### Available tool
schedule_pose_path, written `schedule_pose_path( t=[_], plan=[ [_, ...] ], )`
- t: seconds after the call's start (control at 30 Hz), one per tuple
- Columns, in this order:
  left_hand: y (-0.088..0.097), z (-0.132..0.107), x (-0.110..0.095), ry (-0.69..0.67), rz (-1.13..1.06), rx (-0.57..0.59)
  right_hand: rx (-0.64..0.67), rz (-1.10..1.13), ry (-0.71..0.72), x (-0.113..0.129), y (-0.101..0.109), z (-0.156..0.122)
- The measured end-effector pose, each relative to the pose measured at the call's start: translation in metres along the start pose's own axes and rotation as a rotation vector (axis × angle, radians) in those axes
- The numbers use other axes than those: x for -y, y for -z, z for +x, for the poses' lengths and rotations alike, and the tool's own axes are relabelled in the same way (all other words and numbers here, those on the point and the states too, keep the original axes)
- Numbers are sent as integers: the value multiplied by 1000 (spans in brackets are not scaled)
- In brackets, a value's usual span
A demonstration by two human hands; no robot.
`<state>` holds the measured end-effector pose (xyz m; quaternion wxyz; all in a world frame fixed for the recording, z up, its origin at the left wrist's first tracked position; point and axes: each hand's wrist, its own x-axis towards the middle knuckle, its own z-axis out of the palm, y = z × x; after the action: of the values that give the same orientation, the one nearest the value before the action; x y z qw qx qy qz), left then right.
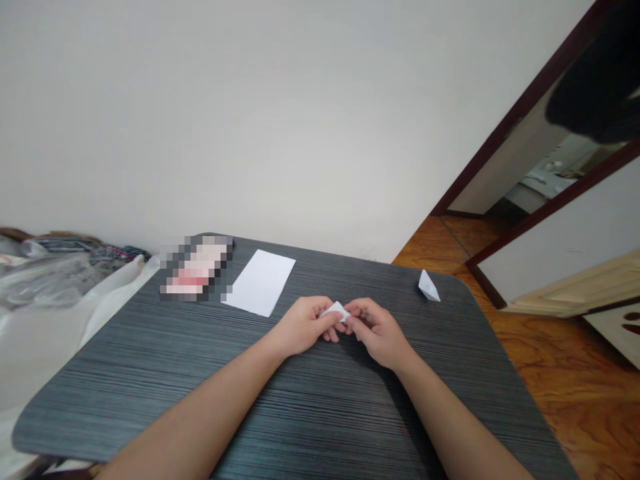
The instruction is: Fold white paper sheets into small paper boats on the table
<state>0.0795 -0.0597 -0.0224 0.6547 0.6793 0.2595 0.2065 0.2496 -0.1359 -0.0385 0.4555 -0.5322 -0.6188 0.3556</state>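
Bare forearms (215, 400) stretch across the dark table (330, 427), with a broad strip of its surface between them. Far left, crumpled plastic (55, 287) lies just beyond the table's side edge; next comes a flat item (197, 267) (pixels hide what it is) by the back left corner. Beside it, white paper (263, 283) lies flat. Now the middle: the left hand (303, 327) pinches a small folded sheet (338, 309) between thumb and fingers, well in from every edge, while the right hand (381, 333) grips its other corner. Over right, another folded piece (429, 288) sits near the far right corner, wooden floor (565, 373) beyond.
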Motion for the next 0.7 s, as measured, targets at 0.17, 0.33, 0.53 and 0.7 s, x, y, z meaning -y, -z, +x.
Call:
schedule_pose_path(
  t=[0.17, 0.33, 0.53, 0.7],
  plan=[
    [1, -1, 0, 7, -6, 0, 16, 6, 6, 0, 0, 0],
    [2, 0, 1, 5, -15, -2, 20, -7, 2, 0, 0, 0],
    [1, 0, 2, -6, -23, 0, 13, 4, 9, 0, -1, 1],
    [2, 0, 1, -17, -20, -54, -40, -104, -15, 3, 3, 3]
  ],
)
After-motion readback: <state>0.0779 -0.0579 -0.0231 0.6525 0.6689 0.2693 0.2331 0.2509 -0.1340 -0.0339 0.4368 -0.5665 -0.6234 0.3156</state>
